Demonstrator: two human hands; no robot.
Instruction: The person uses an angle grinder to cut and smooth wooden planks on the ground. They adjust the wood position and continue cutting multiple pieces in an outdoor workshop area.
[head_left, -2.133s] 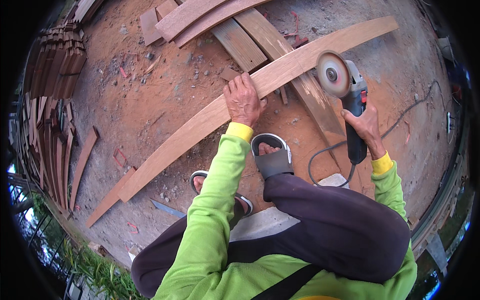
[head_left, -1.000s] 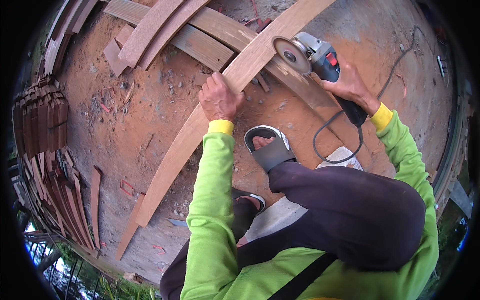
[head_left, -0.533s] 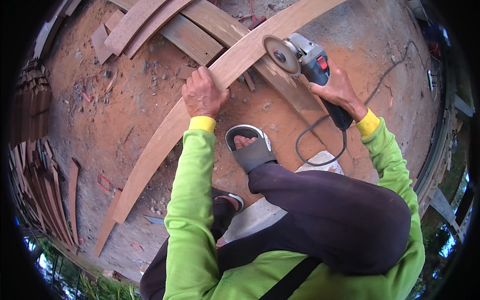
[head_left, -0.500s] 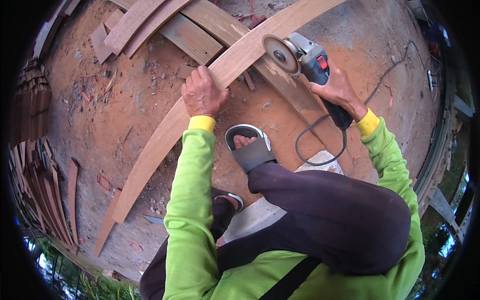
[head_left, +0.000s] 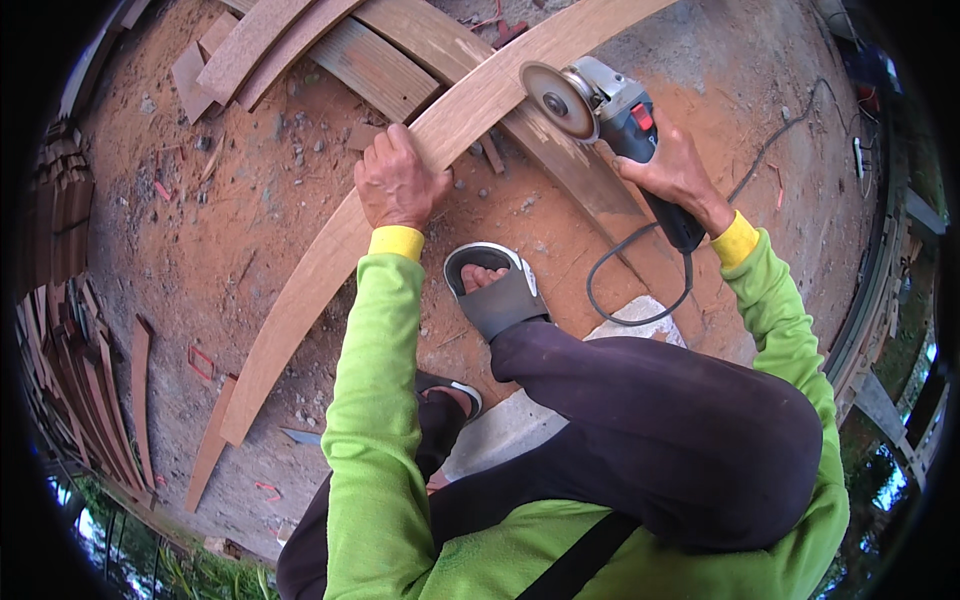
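A long curved wooden board (head_left: 300,290) runs from the lower left to the top right, resting across other planks. My left hand (head_left: 400,180) is wrapped over the board's middle stretch. In my right hand (head_left: 682,175) is an angle grinder (head_left: 640,130), its body dark blue and grey with a red switch. The grinder's round disc (head_left: 558,102) stands at the board's near edge; whether it touches the wood, I cannot tell. From the rear of the grinder, a black cord (head_left: 640,318) loops over the ground.
Under the board lie thick planks (head_left: 375,70), with curved offcuts (head_left: 262,40) at the top left. Stacked wood strips (head_left: 75,370) line the left rim. My sandalled foot (head_left: 495,290) is below the board, near a pale concrete block (head_left: 510,435). The cord runs toward the right rim.
The whole view has shifted slightly, moving the scene a little left. My grip on the board and on the angle grinder looks the same, and the disc stays by the board's edge.
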